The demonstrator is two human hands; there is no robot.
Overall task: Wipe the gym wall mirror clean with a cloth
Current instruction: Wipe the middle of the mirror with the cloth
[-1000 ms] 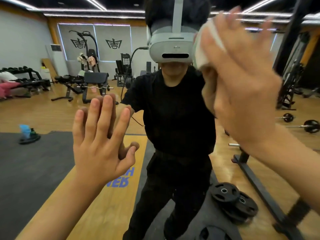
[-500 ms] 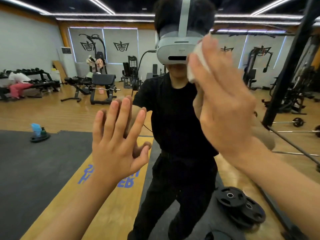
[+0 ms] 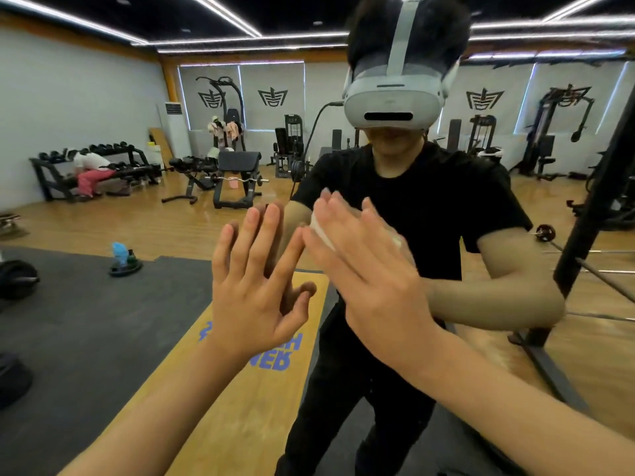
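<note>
Fingers of the left hand are straight and slightly fanned, the palm laid flat against the mirror with the fingertips pointing up and meeting their own reflection. Just to the right of them, nearly touching the left index finger, the fingers of the right hand are also straight and held close together, motion-blurred, pressing a white cloth flat onto the glass. Only an edge of the cloth shows past the right fingertips and along the far side of the hand; the rest is hidden under the palm. Whether the right thumb hooks the cloth cannot be made out. Behind both sets of fingers the glass reflects the person in a black shirt and a white headset. Well to the left of the left fingers and a little lower, a blue spray bottle appears in the reflection, standing on the dark floor mat.
</note>
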